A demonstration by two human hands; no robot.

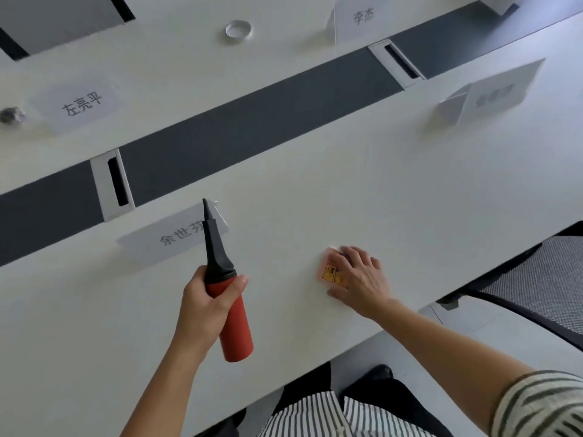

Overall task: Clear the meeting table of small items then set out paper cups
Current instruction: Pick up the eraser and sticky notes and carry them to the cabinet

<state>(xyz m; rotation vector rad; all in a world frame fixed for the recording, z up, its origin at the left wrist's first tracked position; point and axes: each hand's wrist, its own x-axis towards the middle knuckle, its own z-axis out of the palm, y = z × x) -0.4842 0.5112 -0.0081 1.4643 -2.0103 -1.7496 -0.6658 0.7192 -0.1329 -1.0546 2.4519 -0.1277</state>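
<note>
Two hands busy: left hand [208, 302] grips red pump [232, 310] upright-ish, right hand [358, 275] spread flat over small orange card [331, 271] lying directly under its fingers, near table [347, 171] edge.

**A Tally of the Meeting Table**

Two hands are over the table: the left hand [206, 305], the right hand [358, 279]. One red-and-black hand pump [225, 294]. One small orange card [332, 269]. Four name cards: [80, 105], [362, 18], [492, 93], [176, 236]. One roll of clear tape [238, 30]. Two cable slots [113, 184], [398, 63]. One small metallic object [12, 115]. One mesh chair [536, 285].
</note>
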